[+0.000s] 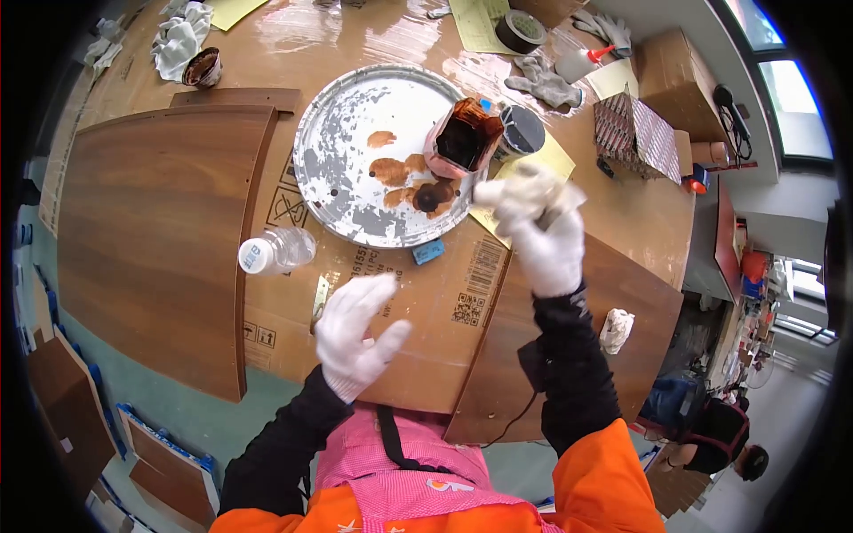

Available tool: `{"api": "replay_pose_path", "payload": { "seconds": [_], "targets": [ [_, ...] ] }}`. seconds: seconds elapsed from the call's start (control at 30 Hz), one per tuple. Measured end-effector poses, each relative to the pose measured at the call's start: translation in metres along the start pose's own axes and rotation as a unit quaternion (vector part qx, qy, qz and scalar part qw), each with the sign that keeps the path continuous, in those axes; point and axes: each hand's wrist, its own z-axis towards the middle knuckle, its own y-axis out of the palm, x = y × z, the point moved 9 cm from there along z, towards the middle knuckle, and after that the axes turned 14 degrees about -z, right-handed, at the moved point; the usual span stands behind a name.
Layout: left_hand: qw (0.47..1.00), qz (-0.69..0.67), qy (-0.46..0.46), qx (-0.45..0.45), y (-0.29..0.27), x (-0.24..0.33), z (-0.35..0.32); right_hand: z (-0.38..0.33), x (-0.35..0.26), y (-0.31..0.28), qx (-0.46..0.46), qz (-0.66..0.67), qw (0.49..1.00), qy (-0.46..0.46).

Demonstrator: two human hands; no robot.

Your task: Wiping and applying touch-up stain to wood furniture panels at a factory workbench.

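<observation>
My right hand (pixel 548 250), in a white glove, is closed on a crumpled cream rag (pixel 530 190) just off the right rim of a round paint-spotted lid (pixel 342 98). On that lid stand a cut-open container of dark brown stain (pixel 462 142) and, below it, a small dark round blob (pixel 428 197) among brown smears. My left hand (pixel 355 336), gloved as well, hovers over the cardboard with its fingers apart and nothing in them. A clear plastic bottle with a white cap (pixel 291 246) lies near it, and a blue block (pixel 428 252) sits by the lid's lower edge.
Brown wood panels lie on the left (pixel 160 240) and right (pixel 569 355); a white wad (pixel 617 330) rests on the right one. A dark-topped can (pixel 522 131), grey gloves (pixel 544 82), tape roll (pixel 521 31) and glue bottle (pixel 576 65) stand behind. A person (pixel 715 435) is at far right.
</observation>
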Motion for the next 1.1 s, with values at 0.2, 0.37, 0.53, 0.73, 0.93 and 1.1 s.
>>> {"api": "replay_pose_path", "payload": {
  "seconds": [0.2, 0.37, 0.53, 0.73, 0.93, 1.1],
  "targets": [
    [0.978, 0.206, -0.045, 0.006, -0.072, -0.06, -0.075, 0.105, 0.013, -0.01, -0.033, -0.266, 0.96, -0.08],
    [0.951, 0.305, -0.029, -0.038, -0.07, -0.081, -0.086, 0.114, 0.004, 0.024, -0.024, -0.497, 0.849, -0.175],
    [0.949, 0.31, -0.035, -0.043, -0.071, -0.083, -0.084, 0.115, 0.022, 0.041, -0.077, -0.538, 0.824, -0.161],
    [0.949, 0.308, -0.044, -0.046, -0.072, -0.085, -0.084, 0.119, 0.019, 0.044, -0.076, -0.562, 0.805, -0.173],
    [0.95, 0.305, -0.044, -0.047, -0.072, -0.086, -0.085, 0.119, 0.014, 0.052, -0.089, -0.589, 0.786, -0.163],
    [0.949, 0.309, -0.046, -0.045, -0.071, -0.085, -0.085, 0.117, 0.019, 0.054, -0.102, -0.588, 0.791, -0.135]
  ]
}}
